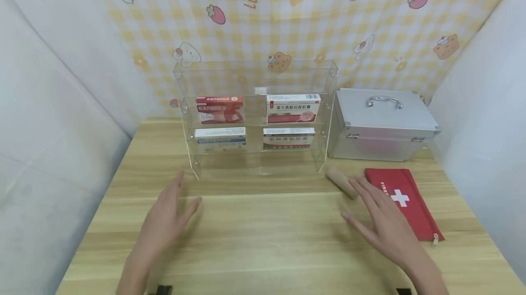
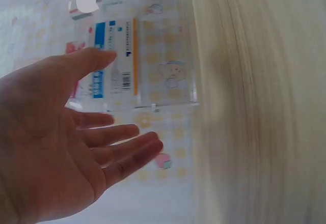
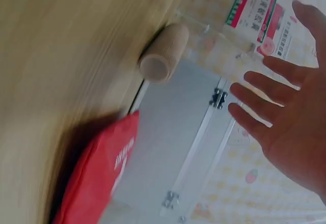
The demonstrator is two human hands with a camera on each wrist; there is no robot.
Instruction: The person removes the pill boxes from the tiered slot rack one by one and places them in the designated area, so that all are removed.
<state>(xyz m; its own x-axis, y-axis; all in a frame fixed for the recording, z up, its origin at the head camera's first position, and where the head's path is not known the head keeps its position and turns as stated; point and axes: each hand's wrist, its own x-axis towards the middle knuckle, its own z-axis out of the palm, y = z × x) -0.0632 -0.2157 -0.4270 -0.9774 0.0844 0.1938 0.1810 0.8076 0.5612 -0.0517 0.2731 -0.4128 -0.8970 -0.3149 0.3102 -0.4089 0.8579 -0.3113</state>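
Note:
My left hand (image 1: 174,201) hovers open over the wooden table (image 1: 263,240), fingers straight, holding nothing, just in front of the clear acrylic shelf (image 1: 324,117). In the left wrist view the left hand (image 2: 102,127) is spread before a blue-and-white medicine box (image 2: 114,61) on the shelf. My right hand (image 1: 370,208) is open too, palm down, its fingertips close to a beige bandage roll (image 1: 342,181) and beside a red first-aid pouch (image 1: 404,201). The right wrist view shows the right hand (image 3: 282,107) apart from the bandage roll (image 3: 163,53) and the red first-aid pouch (image 3: 97,178).
The shelf holds several medicine boxes on two levels, among them a red-and-white box (image 1: 219,109). A silver metal case (image 1: 382,123) with a handle stands shut at the back right. White walls close both sides; a patterned sheet hangs behind.

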